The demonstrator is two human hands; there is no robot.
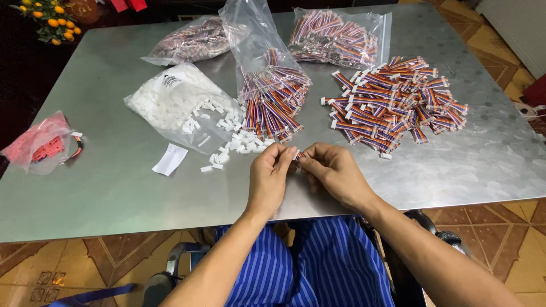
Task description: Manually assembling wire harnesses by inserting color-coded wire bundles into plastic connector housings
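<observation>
Taking the open bag of striped cables [272,85] at the middle of the steel desk [114,187] as landmark: far to its left lies a pink bag [37,142], just left a bag of white connectors [170,102] with loose ones spilling out, and to its right a loose pile of finished cables [392,102]. Directly below the landmark, near the desk's front edge, the left hand [268,179] and right hand [335,170] meet fingertip to fingertip. Both are pinched narrow on one short cable piece [297,154] held between them.
</observation>
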